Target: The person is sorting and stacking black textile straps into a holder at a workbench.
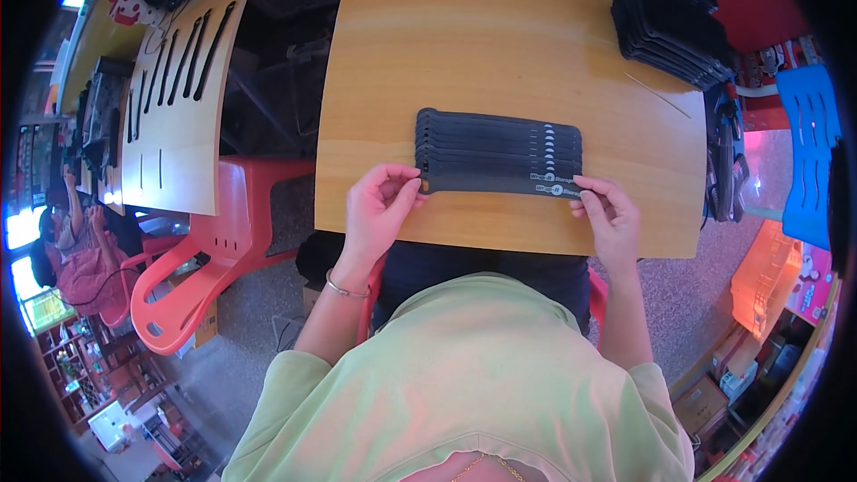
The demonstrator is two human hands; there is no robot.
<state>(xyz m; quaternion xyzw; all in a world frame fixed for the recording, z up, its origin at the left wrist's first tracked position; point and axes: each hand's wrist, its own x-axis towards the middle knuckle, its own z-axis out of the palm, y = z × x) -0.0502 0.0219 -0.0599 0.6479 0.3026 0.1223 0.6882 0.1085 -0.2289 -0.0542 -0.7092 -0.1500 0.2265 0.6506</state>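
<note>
Several flat black straps (pixel 486 138) lie overlapped in a fanned row on the wooden table (pixel 393 54) in front of me. Each has a looped end at the left and pale printing near the right end. My left hand (pixel 379 210) pinches the looped left end of the nearest strap (pixel 486 184) between thumb and fingers. At that strap's printed right end, my right hand (pixel 611 219) grips the edge with thumb and forefinger. The strap is stretched straight between both hands, along the near side of the row.
Stacked black straps (pixel 669 31) stand at the table's far right, near a thin stick (pixel 658 95). A second table (pixel 178 143) at left bears several black straps. Around are a red-orange chair (pixel 237 205), a blue chair back (pixel 808 152), an orange crate (pixel 765 278) and another person (pixel 85 268).
</note>
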